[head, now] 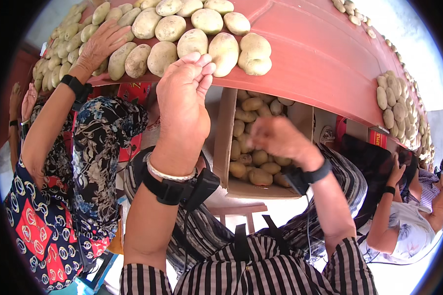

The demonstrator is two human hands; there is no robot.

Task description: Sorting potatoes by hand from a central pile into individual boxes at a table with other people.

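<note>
My left hand is raised at the near edge of a red table, its fingers curled beside a potato in the front row. The fingers overlap the potatoes from this view, so contact is unclear. My right hand is motion-blurred above an open cardboard box that stands below the table edge. Several loose potatoes lie inside the box. A lumpy, double-lobed potato sits at the right end of the front row.
At left, another person's hand rests on the rows of potatoes. A further potato pile lies at the table's right, near a seated person. A wooden stool stands below the box. Cables hang from my wrist devices.
</note>
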